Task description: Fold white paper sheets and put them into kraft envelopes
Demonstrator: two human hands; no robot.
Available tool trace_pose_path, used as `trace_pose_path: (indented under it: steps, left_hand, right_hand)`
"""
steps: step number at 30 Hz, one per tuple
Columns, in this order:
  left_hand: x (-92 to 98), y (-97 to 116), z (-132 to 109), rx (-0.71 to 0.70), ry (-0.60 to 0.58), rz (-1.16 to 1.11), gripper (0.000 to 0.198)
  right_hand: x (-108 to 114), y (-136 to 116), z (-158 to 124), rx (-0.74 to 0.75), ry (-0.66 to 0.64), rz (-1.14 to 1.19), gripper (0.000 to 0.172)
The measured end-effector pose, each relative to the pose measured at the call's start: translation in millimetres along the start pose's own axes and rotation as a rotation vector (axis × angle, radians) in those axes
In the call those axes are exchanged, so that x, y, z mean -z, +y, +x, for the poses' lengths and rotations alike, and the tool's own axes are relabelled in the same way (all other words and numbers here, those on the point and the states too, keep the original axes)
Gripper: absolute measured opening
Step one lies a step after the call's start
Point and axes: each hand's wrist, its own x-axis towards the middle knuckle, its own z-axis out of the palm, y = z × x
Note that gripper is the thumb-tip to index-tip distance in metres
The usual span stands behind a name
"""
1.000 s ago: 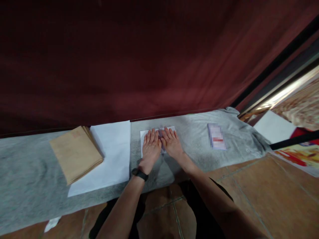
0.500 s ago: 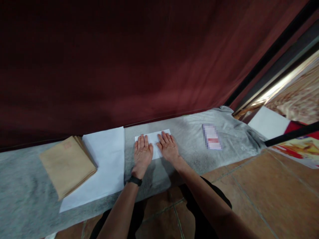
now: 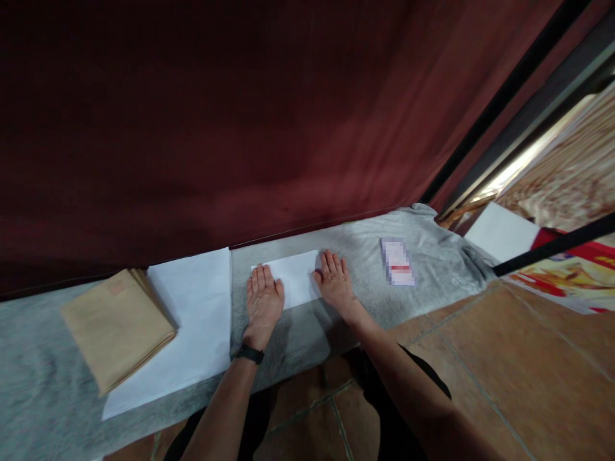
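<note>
Below mid-frame, I see smooth white paper (image 3: 302, 276) on fuzzy grey cloth (image 3: 307, 333); left hand (image 3: 266, 298) over one end, right hand (image 3: 335, 279) at the other, both opened flat, gripping nothing; lower left, a squarish kraft-paper stack (image 3: 119, 328).

A small white paper (image 3: 302, 280), plain on its visible upper face, lies flat, an oblong with its short left end facing the large white sheet (image 3: 202, 314). It sits just right of that sheet, apart from it, and is much shallower front to back.
</note>
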Motion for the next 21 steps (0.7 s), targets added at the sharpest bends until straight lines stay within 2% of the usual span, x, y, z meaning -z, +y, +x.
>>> trace_pose_path:
  steps: [3,5,8,14,21]
  left_hand:
    - [6.4,15.6,-8.2,-0.081,0.012,-0.017,0.061]
    - [8.5,26.6,-15.9,-0.166,-0.022,-0.035,0.059]
    - [6.7,33.8,-26.3,-0.182,-0.089,-0.029,0.058]
    - [0.5,15.1,-32.9,-0.166,-0.112,0.003,0.058]
    - [6.6,-7.2,-37.2,-0.097,-0.131,0.047,0.062]
  right_hand:
    - [4.4,-14.1,-4.0,0.092,0.01,0.046,0.057]
    - [3.9,-24.2,-8.0,0.172,-0.005,0.081,0.054]
    - [-1.8,-32.5,-14.6,0.211,-0.04,0.096,0.051]
    - [-12.2,-19.4,-21.4,0.212,-0.018,0.069,0.056]
    - [-10.2,4.0,-23.4,0.149,-0.026,0.014,0.06]
